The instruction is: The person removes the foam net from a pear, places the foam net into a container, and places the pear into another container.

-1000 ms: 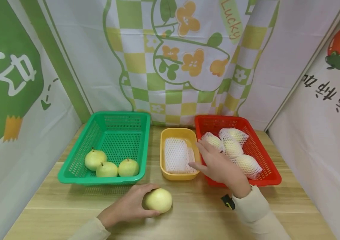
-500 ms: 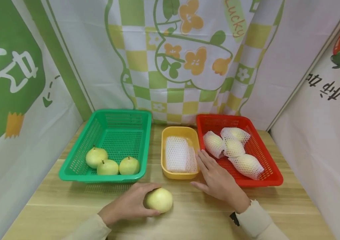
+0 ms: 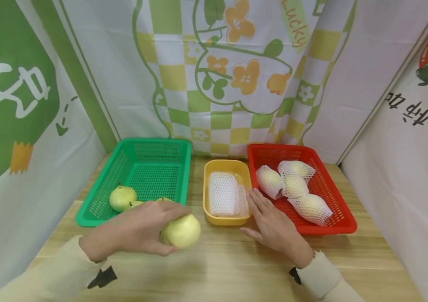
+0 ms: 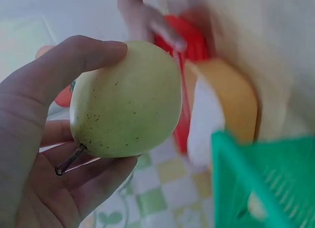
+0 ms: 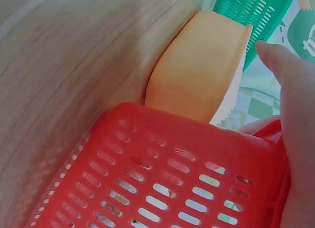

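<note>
My left hand (image 3: 134, 230) grips a round yellow-green pear (image 3: 182, 231), held up in front of the green basket (image 3: 157, 174). In the left wrist view, thumb and fingers wrap the pear (image 4: 128, 102), its brown stem pointing toward the palm. Behind that hand, partly hidden, more pears (image 3: 122, 198) lie in the green basket. My right hand (image 3: 276, 228) has straight fingers, the tips by the near corner where the yellow bin (image 3: 227, 220) meets the red basket (image 3: 340, 225); it holds nothing. White foam nets (image 3: 222, 193) lie inside the yellow bin.
Several net-wrapped pears (image 3: 310, 208) lie in the red basket on the right. All containers stand on a wooden table (image 3: 236, 272) against a checked curtain (image 3: 206, 92). White printed side walls (image 3: 399, 167) close off left and right.
My left hand has lifted the pear off the table and moved it left toward the green basket. The right hand drew back from above the red basket to its near corner, then stayed there.
</note>
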Demonstrator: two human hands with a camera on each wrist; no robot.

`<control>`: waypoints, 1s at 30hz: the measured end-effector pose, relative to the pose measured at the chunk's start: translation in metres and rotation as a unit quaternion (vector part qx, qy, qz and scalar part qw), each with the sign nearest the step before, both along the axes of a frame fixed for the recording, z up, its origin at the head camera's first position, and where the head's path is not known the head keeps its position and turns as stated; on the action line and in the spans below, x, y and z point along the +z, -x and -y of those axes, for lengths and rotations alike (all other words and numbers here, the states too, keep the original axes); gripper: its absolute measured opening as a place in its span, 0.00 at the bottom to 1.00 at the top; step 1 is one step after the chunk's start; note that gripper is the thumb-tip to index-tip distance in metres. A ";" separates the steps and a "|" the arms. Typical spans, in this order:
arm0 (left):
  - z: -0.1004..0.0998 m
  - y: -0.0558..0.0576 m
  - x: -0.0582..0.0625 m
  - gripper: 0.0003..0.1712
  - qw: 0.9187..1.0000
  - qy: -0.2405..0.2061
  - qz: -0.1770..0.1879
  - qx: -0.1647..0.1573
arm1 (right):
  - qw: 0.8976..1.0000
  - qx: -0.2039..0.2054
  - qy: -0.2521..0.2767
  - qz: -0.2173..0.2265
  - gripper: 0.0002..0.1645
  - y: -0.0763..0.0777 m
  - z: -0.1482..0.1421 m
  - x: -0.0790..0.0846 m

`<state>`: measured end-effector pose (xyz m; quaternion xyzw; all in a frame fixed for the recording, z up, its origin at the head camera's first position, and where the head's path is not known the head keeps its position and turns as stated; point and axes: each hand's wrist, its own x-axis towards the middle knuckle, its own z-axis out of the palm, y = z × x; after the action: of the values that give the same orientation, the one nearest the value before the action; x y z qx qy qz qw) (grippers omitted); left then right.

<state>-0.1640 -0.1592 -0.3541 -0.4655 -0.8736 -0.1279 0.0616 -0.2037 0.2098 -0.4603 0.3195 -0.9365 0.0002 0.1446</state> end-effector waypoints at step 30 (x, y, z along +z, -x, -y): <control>0.054 0.147 -0.017 0.30 0.927 0.254 0.189 0.199 | 1.000 -0.007 -0.001 -0.013 0.57 0.001 -0.001 -0.003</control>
<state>-0.3110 -0.2130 -0.3712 -0.2495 -0.9469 0.0278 -0.2011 -0.2048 0.2111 -0.4631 0.3133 -0.9367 -0.0057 0.1565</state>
